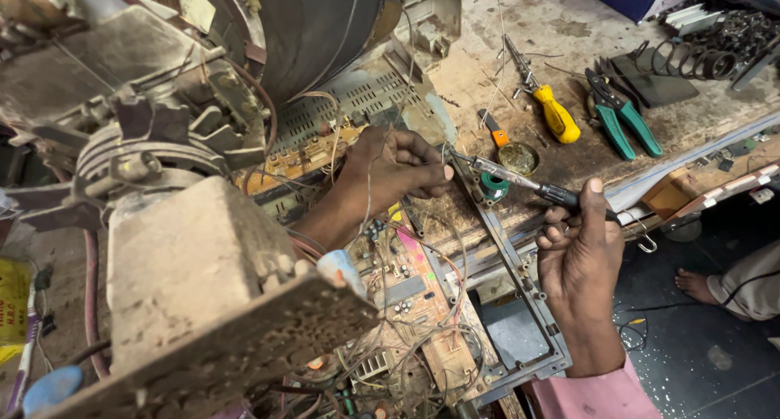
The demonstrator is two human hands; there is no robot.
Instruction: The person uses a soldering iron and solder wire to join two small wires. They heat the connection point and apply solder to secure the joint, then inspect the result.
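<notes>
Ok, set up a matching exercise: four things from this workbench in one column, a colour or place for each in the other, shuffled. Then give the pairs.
Things:
1. screwdriver lying on the bench
2. pliers
3. soldering iron
4. circuit board

Colour or place:
A. green handles
B. held in the right hand
C. yellow handle
D. below the left hand, among loose wires

Pairs: 1-C, 2-A, 3-B, 4-D
</notes>
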